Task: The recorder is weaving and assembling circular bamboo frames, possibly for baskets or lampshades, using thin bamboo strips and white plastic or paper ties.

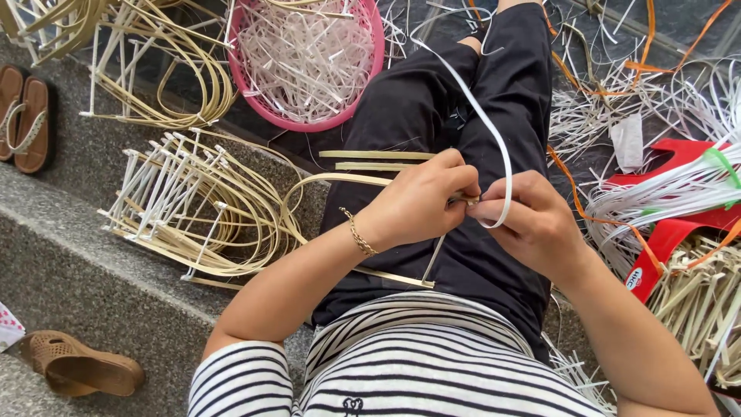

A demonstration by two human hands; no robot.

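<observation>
holding white strip, pink basket full of white strips

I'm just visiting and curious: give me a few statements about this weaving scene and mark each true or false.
1. Both hands meet at a white strip. True.
2. The pink basket holds orange strips. False: it holds pale, whitish strips.
3. The left hand wears a gold bracelet. True.
4. The right hand rests on the red stool. False: it is over the lap, at the strip.
</observation>
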